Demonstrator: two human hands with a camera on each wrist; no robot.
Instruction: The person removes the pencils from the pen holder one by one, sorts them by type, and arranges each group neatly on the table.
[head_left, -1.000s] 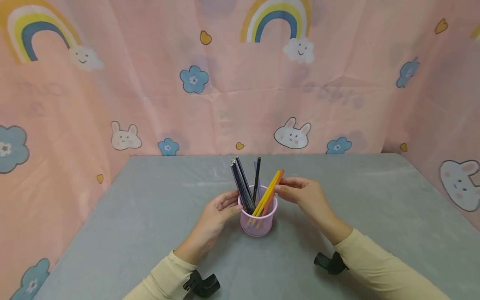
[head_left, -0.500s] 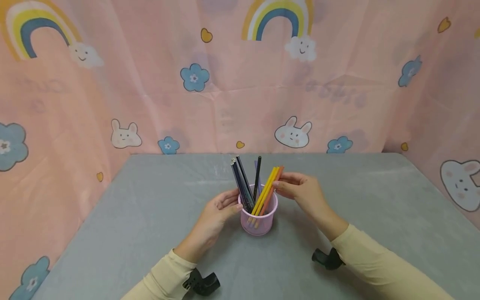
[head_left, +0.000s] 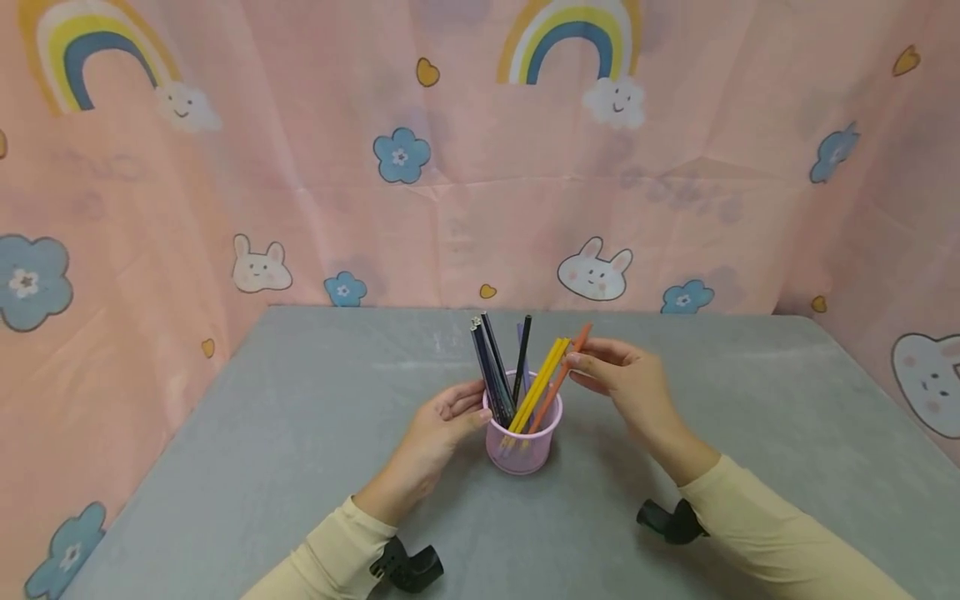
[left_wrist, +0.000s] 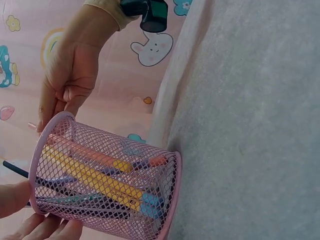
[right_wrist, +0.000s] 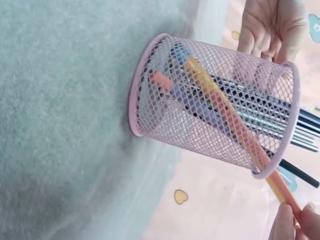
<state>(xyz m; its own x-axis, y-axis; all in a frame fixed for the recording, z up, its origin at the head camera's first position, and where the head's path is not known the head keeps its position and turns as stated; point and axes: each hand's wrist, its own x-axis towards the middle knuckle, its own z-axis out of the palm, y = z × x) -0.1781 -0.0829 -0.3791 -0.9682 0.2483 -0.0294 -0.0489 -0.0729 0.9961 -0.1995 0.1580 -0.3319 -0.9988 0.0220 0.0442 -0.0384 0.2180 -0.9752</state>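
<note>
A pink mesh pen holder (head_left: 525, 457) stands upright on the grey table. My left hand (head_left: 431, 435) holds it at the left, with the thumb at the rim and the fingers round its far side. Between thumb and fingers my right hand (head_left: 637, 385) pinches the upper part of an orange pencil (head_left: 552, 392), whose lower end is still inside the holder. Two yellow pencils (head_left: 536, 387) lean right beside it. Several dark pencils (head_left: 492, 373) lean left, and a black pencil (head_left: 522, 354) stands near a purple pencil (left_wrist: 65, 179), seen through the mesh in the left wrist view.
The grey-covered table (head_left: 315, 400) extends around both arms. A pink curtain (head_left: 465, 208) printed with rainbows, bunnies and flowers hangs behind and at the sides. Black camera mounts (head_left: 408, 567) sit at both wrists.
My right hand has drawn the orange pencil up and to the right, apart from the yellow pencils it was against. My left hand stays on the holder. The head view has shifted slightly.
</note>
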